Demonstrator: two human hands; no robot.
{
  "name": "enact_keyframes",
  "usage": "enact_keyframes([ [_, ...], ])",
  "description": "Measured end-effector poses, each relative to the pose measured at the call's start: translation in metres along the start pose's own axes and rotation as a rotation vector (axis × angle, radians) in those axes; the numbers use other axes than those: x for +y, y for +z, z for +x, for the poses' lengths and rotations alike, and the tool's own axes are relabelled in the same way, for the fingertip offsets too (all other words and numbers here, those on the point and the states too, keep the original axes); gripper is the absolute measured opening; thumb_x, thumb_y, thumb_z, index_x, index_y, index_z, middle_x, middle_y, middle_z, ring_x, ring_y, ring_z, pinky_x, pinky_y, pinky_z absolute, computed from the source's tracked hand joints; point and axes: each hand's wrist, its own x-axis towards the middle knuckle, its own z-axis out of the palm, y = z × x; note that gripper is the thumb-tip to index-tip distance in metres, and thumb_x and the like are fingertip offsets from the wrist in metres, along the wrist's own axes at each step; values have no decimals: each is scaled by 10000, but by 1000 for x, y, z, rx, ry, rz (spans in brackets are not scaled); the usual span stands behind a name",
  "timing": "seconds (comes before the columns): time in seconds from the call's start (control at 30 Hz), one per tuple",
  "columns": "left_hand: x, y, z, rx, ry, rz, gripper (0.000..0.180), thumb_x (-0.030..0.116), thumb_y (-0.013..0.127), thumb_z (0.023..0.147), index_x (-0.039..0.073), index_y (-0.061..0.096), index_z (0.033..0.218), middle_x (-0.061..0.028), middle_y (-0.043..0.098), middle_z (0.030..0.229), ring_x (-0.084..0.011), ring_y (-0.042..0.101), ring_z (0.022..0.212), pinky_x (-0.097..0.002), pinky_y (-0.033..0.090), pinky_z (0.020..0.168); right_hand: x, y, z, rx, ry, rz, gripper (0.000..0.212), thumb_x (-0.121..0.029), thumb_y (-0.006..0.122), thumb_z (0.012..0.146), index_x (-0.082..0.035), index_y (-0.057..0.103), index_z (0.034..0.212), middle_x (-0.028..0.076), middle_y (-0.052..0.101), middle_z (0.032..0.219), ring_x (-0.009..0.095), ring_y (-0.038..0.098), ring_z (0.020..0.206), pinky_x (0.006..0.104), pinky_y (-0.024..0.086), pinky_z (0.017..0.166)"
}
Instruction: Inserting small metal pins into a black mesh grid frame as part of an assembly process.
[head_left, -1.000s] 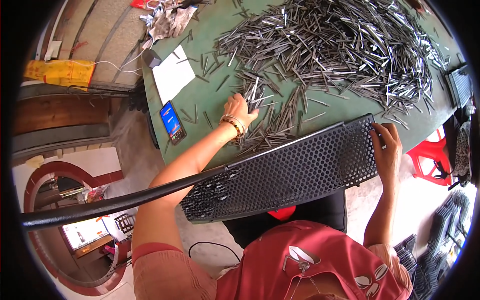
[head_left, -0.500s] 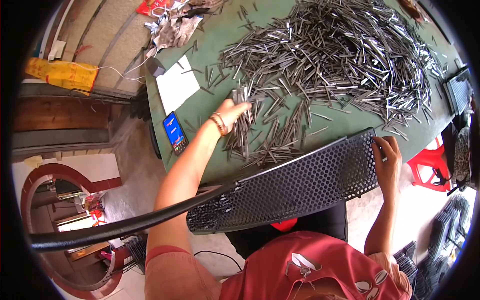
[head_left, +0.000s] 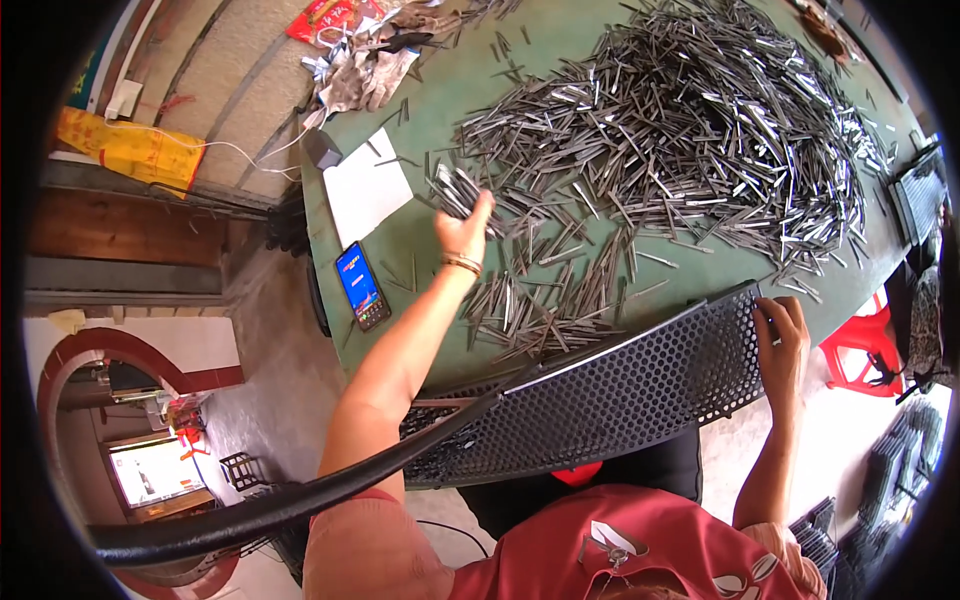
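My left hand (head_left: 463, 229) is closed round a bundle of thin dark strips (head_left: 455, 190), held over the table near a white sheet of paper. Below that hand, a small heap of the same strips (head_left: 545, 300) lies loose on the green tabletop. My right hand (head_left: 783, 335) grips the right end of a long black perforated panel (head_left: 610, 385) with its fingers curled over the edge. The panel rests along the near table edge, across my lap, and its left end is partly hidden behind a black curved bar (head_left: 300, 500) and my left forearm.
A large pile of strips (head_left: 700, 130) covers the far right of the green table (head_left: 420, 345). On the left are a lit phone (head_left: 360, 285), the white paper (head_left: 368, 190) and work gloves (head_left: 365, 75). A red stool (head_left: 860, 350) and stacked black panels (head_left: 900, 455) stand at right.
My left hand has lifted the bundle away from the small heap, and its strips now tilt up to the left. My right hand keeps its grip on the panel. The whole view has shifted slightly.
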Motion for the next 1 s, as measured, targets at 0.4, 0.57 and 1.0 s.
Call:
enact_keyframes([
  [0.4, -10, 12, 3, -107, -10, -16, 221, 42, 645, 839, 11, 560, 1041, -29, 614, 788, -109, 598, 653, -231, 481, 577, -6, 3, 6, 14, 23, 26, 125, 17, 596, 819, 27, 616, 942, 130, 538, 818, 265, 550, 694, 329, 439, 626],
  [0.57, 35, 12, 34, -181, -312, -379, 151, 89, 637, 836, 18, 567, 950, -72, 605, 768, -176, 597, 643, -321, 529, 590, -7, -4, 7, -27, 8, 27, 129, 21, 600, 818, 28, 618, 946, 129, 547, 829, 257, 554, 686, 316, 445, 623],
  [1.0, 213, -103, -47, -80, -359, -818, 124, 130, 659, 837, 64, 561, 873, -26, 569, 761, -127, 552, 689, -310, 511, 641, -131, -1, 0, -420, -175, 898, 145, -7, 581, 865, 68, 631, 979, 71, 582, 842, 94, 544, 663, 211, 451, 599],
])
